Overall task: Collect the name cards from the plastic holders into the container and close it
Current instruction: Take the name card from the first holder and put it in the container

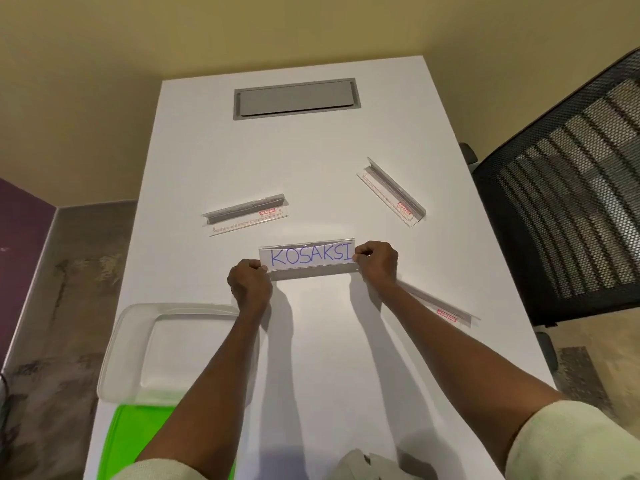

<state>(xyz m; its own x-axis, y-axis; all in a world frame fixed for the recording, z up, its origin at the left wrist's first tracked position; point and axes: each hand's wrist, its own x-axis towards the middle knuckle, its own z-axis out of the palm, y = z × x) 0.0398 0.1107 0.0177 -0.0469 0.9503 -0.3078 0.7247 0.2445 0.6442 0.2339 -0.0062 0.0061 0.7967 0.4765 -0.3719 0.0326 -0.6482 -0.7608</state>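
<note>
A clear plastic holder point(308, 273) stands mid-table with a white name card point(309, 256) reading KOSAKSI inside it. My left hand point(248, 284) pinches the holder's left end. My right hand point(377, 263) pinches its right end, fingers on the card's edge. Three other clear holders lie on the table: one at centre left point(246, 214), one at the right point(391, 192), and one point(450, 315) partly hidden under my right forearm. The clear container point(138, 344) sits open at the near left, and its green lid point(128, 441) lies in front of it.
The white table point(311, 161) has a grey cable hatch point(296, 98) at its far end. A black mesh chair point(568, 188) stands close to the table's right edge. A crumpled pale object point(360, 465) shows at the near edge.
</note>
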